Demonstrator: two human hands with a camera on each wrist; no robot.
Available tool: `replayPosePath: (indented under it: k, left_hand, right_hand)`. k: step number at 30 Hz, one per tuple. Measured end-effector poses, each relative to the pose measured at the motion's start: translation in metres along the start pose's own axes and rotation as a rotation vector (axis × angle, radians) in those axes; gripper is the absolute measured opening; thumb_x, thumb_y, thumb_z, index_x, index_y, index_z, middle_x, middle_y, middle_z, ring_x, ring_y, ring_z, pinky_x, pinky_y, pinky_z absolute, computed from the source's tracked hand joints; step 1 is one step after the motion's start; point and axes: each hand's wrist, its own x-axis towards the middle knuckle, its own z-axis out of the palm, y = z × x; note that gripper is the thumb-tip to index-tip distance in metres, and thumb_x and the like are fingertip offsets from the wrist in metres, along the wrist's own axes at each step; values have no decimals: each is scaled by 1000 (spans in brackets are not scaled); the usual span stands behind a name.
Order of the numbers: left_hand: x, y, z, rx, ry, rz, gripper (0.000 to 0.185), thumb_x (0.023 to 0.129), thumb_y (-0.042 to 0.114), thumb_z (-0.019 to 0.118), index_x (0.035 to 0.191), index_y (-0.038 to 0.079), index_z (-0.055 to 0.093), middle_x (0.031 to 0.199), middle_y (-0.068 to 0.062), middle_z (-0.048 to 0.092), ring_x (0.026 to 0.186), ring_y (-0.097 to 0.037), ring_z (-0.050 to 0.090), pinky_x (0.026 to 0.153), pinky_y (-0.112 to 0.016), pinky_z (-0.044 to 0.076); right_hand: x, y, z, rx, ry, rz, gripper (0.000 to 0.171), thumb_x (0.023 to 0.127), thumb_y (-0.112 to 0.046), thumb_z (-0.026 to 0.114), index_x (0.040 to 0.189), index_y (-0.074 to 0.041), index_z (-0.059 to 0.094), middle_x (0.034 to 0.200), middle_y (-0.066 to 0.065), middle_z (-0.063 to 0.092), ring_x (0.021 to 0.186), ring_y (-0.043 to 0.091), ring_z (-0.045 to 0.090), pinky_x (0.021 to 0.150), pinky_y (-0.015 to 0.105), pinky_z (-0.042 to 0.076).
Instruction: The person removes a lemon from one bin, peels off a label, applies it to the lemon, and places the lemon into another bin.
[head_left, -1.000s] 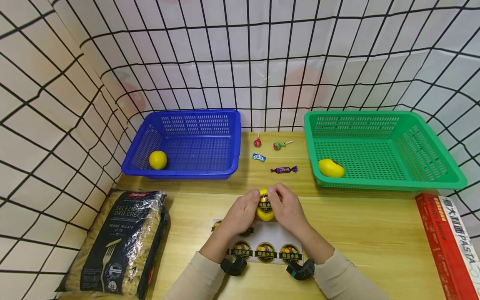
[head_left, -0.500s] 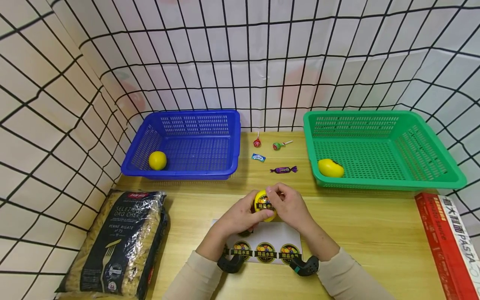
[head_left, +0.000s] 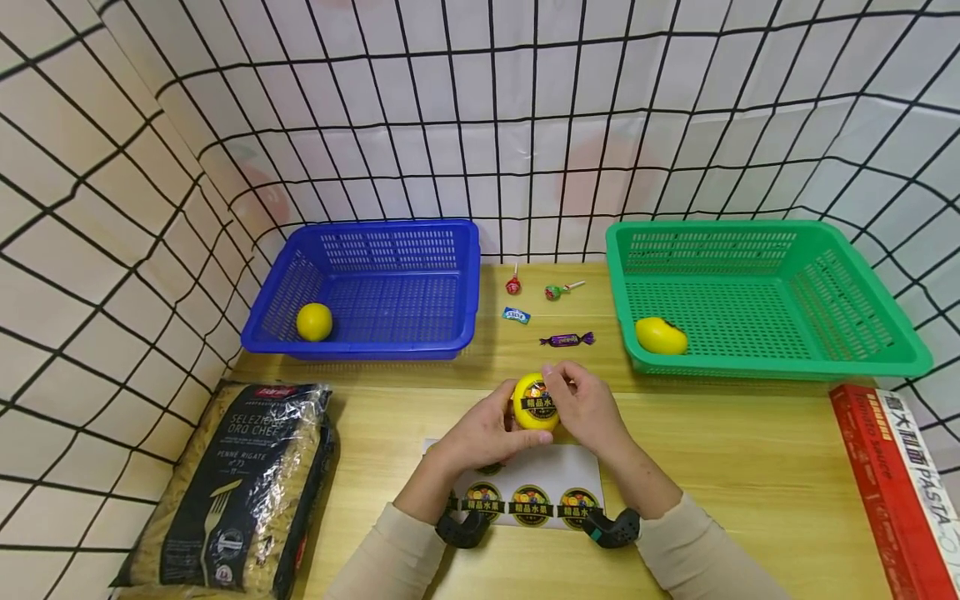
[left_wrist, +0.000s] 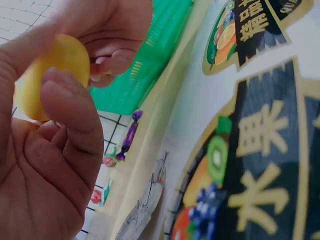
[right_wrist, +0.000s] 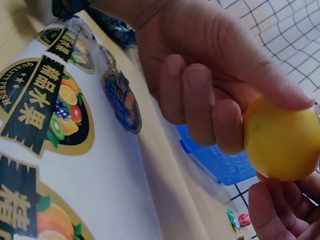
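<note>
A round yellow fruit is held between both hands, just beyond the sheet of stickers. A round black-and-gold sticker lies on its upper face. My left hand grips the fruit from the left, its thumb along the near side. From the right, my right hand also holds the fruit, its thumb on the sticker's right edge and the other fingers curled. In the right wrist view the fruit shows bare yellow skin; in the left wrist view fingers partly cover the fruit.
A blue basket with one round yellow fruit stands at back left. The green basket at back right holds an oblong yellow fruit. Lollipops and wrapped candies lie between them. A pasta bag and red box flank the work area.
The fruit has turned and shifted slightly right, so its sticker shows more fully. My left thumb moved from its upper edge to the near side; my right thumb stays at the sticker.
</note>
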Motion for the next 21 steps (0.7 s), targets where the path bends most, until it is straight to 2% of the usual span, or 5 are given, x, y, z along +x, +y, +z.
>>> replayPosePath:
  k: [4,8,12,18,21]
  left_hand:
    - [0,0,0,-5,8,15,46,105,51,49,134,15,48,73,-4,59,51,-14,55,48,-28,51]
    - [0,0,-1,-57,11,23,51,108,57,29,130,16,50,76,-6,61,53,-15,57,49,-30,53]
    - [-1,0,-3,-128,-6,36,47,111,48,28,131,11,51,80,-11,62,55,-17,59,51,-33,55]
    - [-1,0,-1,-141,-5,42,51,112,46,26,140,9,48,84,-29,65,59,-18,64,58,-43,60]
    - [0,0,1,-147,-3,29,50,110,46,36,144,11,46,84,-27,67,61,-17,66,61,-45,62]
  right_hand:
    - [0,-3,-1,26,11,-14,39,106,-42,52,89,-9,65,70,6,61,62,17,53,54,26,46]
    - [-1,-4,0,35,34,-70,35,107,-34,51,88,-9,65,67,5,58,57,15,50,49,24,42]
    - [-1,-4,2,-2,77,-122,32,108,-26,48,89,-9,66,71,5,56,62,16,48,52,23,41]
    - [-1,-3,2,-46,99,-117,33,109,-24,43,93,-8,67,78,8,60,69,19,52,59,26,45]
    - [-3,-2,1,-61,104,-117,32,109,-23,43,95,-8,68,82,9,64,73,19,55,64,28,48]
